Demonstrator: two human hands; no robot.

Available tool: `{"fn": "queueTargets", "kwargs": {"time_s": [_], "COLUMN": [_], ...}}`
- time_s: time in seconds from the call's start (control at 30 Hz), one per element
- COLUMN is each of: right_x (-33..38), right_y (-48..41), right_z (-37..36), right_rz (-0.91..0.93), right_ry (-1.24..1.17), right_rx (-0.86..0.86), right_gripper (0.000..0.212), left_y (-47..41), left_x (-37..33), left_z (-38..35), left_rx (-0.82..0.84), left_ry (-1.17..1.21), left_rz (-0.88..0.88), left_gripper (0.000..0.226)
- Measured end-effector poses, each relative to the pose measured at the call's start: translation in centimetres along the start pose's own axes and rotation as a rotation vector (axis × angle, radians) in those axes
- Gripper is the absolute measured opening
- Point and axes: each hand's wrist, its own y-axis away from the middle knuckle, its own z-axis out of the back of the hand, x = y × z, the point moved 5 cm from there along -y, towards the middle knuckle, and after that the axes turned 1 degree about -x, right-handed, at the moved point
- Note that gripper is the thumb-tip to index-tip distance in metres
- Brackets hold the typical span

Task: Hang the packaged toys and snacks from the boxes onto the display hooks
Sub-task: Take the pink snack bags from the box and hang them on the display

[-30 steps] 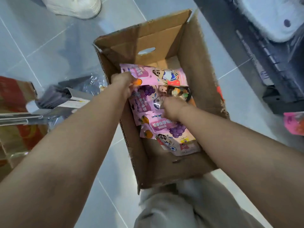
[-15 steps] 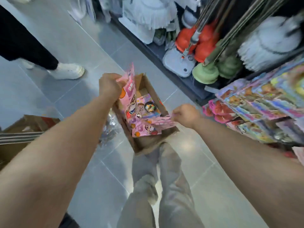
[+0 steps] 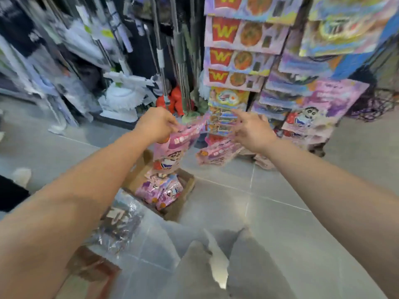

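My left hand (image 3: 157,124) grips the top of a bunch of pink cartoon snack packets (image 3: 172,149), which hang down above the open cardboard box (image 3: 183,203) on the floor. Several more pink packets (image 3: 159,190) lie inside the box. My right hand (image 3: 252,130) is raised beside the display rack (image 3: 237,61) and holds one pink packet (image 3: 216,153) that dangles under it, with the forefinger stretched toward the rack. Matching pink packets (image 3: 323,104) hang low on the rack's right side. The picture is blurred by motion.
Mops and red plungers (image 3: 172,102) stand behind the rack at the left. A crumpled clear plastic bag (image 3: 121,225) and another carton (image 3: 92,266) lie at my lower left. Another person's white shoe (image 3: 21,175) is at the left edge. My grey trouser legs (image 3: 216,266) are below.
Both hands have lifted out of the box and up toward the rack, each with pink packets. My view has swung up from the box to the display.
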Motion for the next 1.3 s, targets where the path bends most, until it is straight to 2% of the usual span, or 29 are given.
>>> {"fn": "queueTargets", "kwargs": {"time_s": [0.17, 0.27, 0.4, 0.47, 0.57, 0.7, 0.83, 0.97, 1.1, 1.3], "right_x": [-6.6, -11.3, -16.8, -19.3, -22.9, -28.3, -33.1, -37.0, -39.4, -41.5], "right_y": [5.8, 8.8, 11.7, 12.8, 13.7, 13.9, 12.6, 10.6, 7.2, 4.1], "right_z": [4.2, 5.8, 7.7, 8.5, 9.6, 10.6, 11.0, 11.0, 10.8, 11.2], "right_rz": [-0.047, -0.103, -0.187, -0.191, -0.207, -0.280, -0.361, -0.459, -0.464, -0.425], "right_ry": [-0.043, -0.103, -0.136, -0.094, -0.021, -0.089, -0.122, -0.201, -0.249, -0.367], "right_rx": [-0.040, -0.077, -0.143, -0.155, -0.156, -0.159, -0.196, -0.226, -0.173, -0.109], "right_gripper": [0.019, 0.015, 0.017, 0.017, 0.017, 0.015, 0.017, 0.017, 0.016, 0.015], "left_y": [-0.6, -0.9, -1.3, -1.3, -1.8, -4.3, -7.8, -12.3, -15.9, -18.3], "left_x": [-12.1, -19.2, -26.7, -30.2, -34.5, -38.3, -41.4, -42.4, -43.1, -44.4], "left_z": [-0.3, -1.4, -3.3, -4.7, -6.8, -9.4, -10.7, -11.4, -12.0, -12.3], "left_rx": [0.039, 0.024, -0.040, -0.058, -0.067, -0.056, -0.129, -0.212, -0.250, -0.311], "left_ry": [0.077, 0.038, -0.070, -0.147, -0.136, 0.152, 0.369, 0.662, 0.743, 0.835], "left_rz": [-0.221, -0.307, -0.379, -0.416, -0.440, -0.354, -0.270, -0.041, 0.099, 0.202], "left_gripper": [0.013, 0.013, 0.016, 0.023, 0.026, 0.021, 0.021, 0.023, 0.018, 0.033]}}
